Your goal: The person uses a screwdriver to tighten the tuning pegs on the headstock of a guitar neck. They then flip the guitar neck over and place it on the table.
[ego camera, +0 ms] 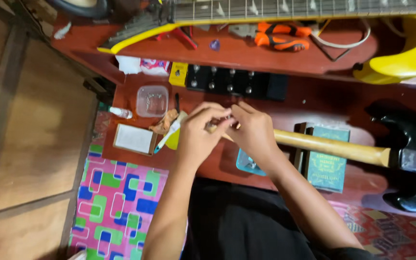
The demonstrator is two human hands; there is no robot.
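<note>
Red workbench (pixel 314 103) bears a guitar neck (pixel 331 148) lying left-right, both hands (pixel 203 132) (pixel 253 130) pinching its left end.

Both hands (pixel 227 130) are bare, no rings, watch or gloves showing. The forearms behind them are uncovered to the elbow, with no sleeve in sight. Below the arms the person wears plain black clothing (pixel 246 221).

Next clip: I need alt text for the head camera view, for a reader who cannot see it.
Two bare hands, left hand and right hand, meet fingertip to fingertip over the head end of a pale wooden guitar neck lying across a reddish-brown wooden table. The neck joins a glossy black guitar body at right; a small clear plastic tub sits at left.
</note>
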